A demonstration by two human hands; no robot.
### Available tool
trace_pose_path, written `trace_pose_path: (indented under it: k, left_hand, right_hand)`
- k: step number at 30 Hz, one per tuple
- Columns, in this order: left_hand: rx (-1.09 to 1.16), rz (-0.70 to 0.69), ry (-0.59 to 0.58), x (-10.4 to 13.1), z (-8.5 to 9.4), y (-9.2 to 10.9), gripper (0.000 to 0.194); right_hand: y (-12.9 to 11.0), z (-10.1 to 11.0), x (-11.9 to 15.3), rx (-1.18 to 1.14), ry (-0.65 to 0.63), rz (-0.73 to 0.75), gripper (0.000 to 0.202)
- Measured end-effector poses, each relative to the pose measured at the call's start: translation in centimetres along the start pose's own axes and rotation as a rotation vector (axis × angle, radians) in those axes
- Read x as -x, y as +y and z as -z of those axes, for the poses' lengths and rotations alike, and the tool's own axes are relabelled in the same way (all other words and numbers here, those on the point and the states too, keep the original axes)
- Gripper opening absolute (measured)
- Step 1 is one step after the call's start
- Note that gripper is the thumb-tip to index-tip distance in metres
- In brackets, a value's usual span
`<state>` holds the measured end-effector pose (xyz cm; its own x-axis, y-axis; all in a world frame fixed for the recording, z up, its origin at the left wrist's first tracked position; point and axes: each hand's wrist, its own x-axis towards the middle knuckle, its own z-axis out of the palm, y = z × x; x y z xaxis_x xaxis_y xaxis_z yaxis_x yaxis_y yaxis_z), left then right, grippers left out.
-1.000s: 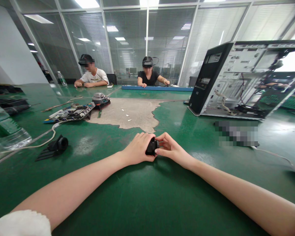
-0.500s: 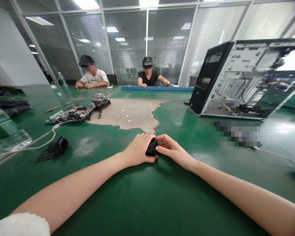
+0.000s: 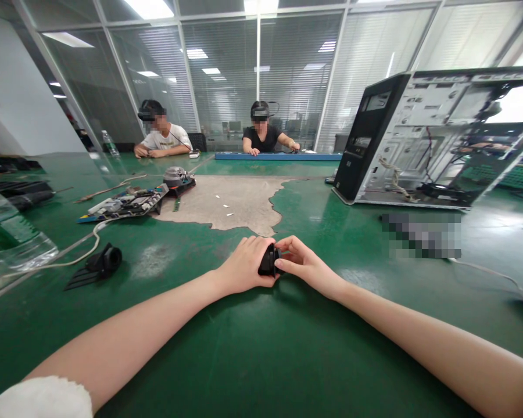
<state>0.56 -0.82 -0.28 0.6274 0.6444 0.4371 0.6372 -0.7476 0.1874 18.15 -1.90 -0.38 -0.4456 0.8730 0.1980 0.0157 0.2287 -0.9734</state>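
Observation:
A small black part (image 3: pixel 268 261) is between my two hands, just above or on the green table (image 3: pixel 253 348). My left hand (image 3: pixel 247 264) wraps round it from the left, fingers over the far side and thumb along the near side. My right hand (image 3: pixel 307 264) pinches its right side with thumb and fingers. Part of the piece is hidden by the hands, so its full shape cannot be made out. Another black part with a round end and thin slats (image 3: pixel 98 264) lies to the left.
An open computer case (image 3: pixel 375 145) stands at the back right, a pixelated object (image 3: pixel 421 235) before it. A circuit board (image 3: pixel 126 203), a cable (image 3: pixel 96 232) and a bottle (image 3: pixel 11 232) are on the left. Two people (image 3: pixel 163 139) (image 3: pixel 265 138) sit across the table.

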Motion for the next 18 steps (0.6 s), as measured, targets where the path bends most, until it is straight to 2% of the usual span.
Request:
trace_pose_path:
  k: [11, 18]
  left_hand:
    - [-0.011, -0.006, -0.006, -0.06, -0.08, -0.07, 0.055]
    - [-0.031, -0.005, 0.009, -0.01, -0.12, -0.07, 0.054]
  right_hand:
    - [0.07, 0.29, 0.31, -0.020, -0.070, 0.023, 0.032]
    - [0.14, 0.06, 0.08, -0.030, -0.025, 0.032, 0.023]
